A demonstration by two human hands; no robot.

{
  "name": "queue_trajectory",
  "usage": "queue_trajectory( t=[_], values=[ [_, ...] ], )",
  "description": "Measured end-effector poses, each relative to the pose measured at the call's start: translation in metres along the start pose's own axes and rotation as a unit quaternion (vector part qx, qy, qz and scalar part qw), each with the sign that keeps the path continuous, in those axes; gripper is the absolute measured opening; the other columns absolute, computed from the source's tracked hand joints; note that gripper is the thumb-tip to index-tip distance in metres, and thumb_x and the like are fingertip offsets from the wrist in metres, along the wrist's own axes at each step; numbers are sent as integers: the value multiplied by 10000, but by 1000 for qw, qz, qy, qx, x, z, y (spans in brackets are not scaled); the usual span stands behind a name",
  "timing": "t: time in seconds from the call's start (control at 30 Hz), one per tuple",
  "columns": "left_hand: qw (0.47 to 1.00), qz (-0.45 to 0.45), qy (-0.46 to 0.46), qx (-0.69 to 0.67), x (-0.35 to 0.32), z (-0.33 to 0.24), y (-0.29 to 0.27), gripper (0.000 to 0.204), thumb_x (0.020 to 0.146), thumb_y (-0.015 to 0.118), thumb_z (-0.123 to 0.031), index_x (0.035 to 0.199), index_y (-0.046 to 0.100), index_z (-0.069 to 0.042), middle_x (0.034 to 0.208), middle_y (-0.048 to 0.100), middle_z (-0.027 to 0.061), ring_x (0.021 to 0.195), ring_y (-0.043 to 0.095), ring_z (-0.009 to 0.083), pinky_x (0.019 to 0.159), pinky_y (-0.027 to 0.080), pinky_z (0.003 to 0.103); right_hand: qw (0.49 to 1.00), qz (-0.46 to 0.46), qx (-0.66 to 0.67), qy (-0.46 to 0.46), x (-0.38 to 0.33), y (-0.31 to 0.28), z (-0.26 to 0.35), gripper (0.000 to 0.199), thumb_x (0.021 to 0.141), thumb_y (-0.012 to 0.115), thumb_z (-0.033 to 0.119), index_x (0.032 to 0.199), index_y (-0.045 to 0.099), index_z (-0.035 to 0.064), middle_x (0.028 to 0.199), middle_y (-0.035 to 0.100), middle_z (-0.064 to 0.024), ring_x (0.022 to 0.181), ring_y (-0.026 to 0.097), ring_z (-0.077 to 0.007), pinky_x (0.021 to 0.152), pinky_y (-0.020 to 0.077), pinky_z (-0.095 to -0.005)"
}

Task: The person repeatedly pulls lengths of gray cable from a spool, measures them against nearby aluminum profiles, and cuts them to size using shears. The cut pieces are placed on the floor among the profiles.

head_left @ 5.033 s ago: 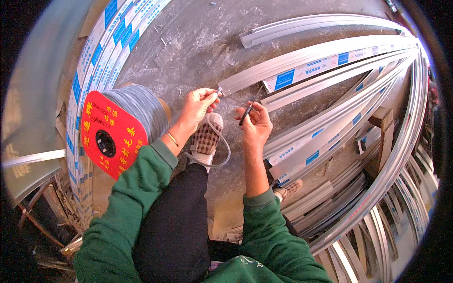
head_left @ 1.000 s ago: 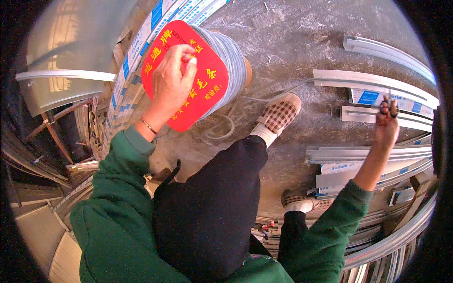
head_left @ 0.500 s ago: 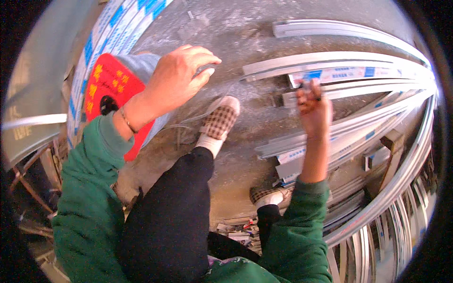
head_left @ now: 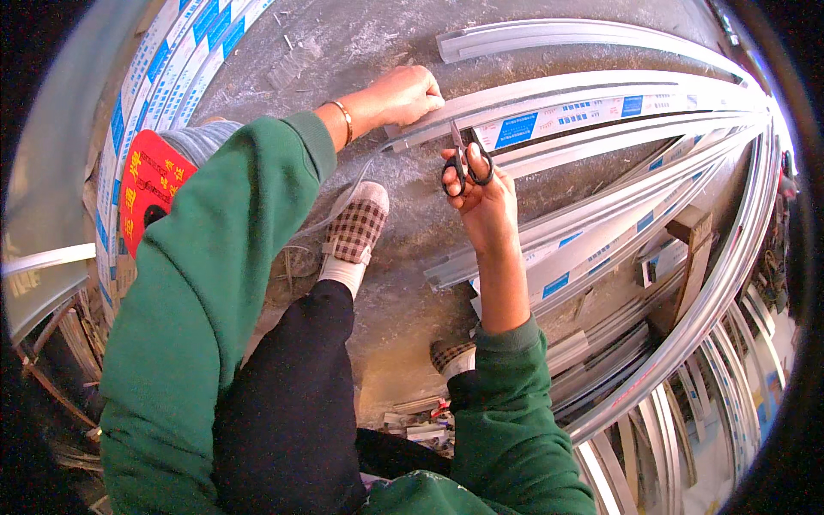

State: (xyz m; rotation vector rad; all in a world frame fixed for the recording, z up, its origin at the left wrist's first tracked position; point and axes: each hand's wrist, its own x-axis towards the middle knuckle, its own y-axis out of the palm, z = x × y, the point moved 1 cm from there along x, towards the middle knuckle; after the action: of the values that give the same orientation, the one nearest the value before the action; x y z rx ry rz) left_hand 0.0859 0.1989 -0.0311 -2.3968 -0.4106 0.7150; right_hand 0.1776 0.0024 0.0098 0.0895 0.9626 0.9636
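Aluminium profile (head_left: 549,94) on the concrete floor (head_left: 343,43): our left hand (head_left: 399,94), off the red spool (head_left: 150,193), now clamps its end. Our right hand (head_left: 476,184), closed round black scissors (head_left: 466,163), has come alongside, so we judge cutting imminent.

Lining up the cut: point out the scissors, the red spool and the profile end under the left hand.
scissors (head_left: 464,165), head view, black handles.
red spool (head_left: 150,193), head view, red flange.
profile end (head_left: 416,136), head view, beside the left hand (head_left: 396,96).

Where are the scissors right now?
The black-handled scissors are in the right hand, upper middle of the head view, blades pointing at the end of the metal strip beside the left hand.
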Motion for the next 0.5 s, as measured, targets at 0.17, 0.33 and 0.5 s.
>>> queue_trajectory(
  t=[0.17, 0.33, 0.5],
  values=[
    [1000, 5, 25, -16, 5, 3, -2, 272, 817, 651, -289, 933, 737, -59, 881, 709, 162, 819, 692, 279, 737, 514, 396, 999, -34, -14, -28, 0, -5, 4, 351, 957, 595, 315, 1032, 643, -25, 730, 639, -38, 573, 543, -77, 485, 377, -193],
    [999, 6, 18, -26, 7, 4, -1, 233, 798, 701, -275, 913, 754, -80, 924, 718, 150, 900, 694, 289, 791, 532, 397, 988, -116, -25, -97, 25, -55, 51, 296, 947, 614, 265, 1058, 612, -10, 810, 639, -55, 627, 536, -74, 492, 380, -182],
    [999, -1, 37, -21, 7, 6, 1, 274, 810, 671, -277, 960, 739, -58, 904, 717, 157, 844, 696, 274, 763, 523, 388, 981, -67, 43, -180, 80, -125, 157, 314, 956, 599, 283, 1030, 570, -21, 797, 625, -72, 623, 542, -81, 484, 400, -168]
  ],
)
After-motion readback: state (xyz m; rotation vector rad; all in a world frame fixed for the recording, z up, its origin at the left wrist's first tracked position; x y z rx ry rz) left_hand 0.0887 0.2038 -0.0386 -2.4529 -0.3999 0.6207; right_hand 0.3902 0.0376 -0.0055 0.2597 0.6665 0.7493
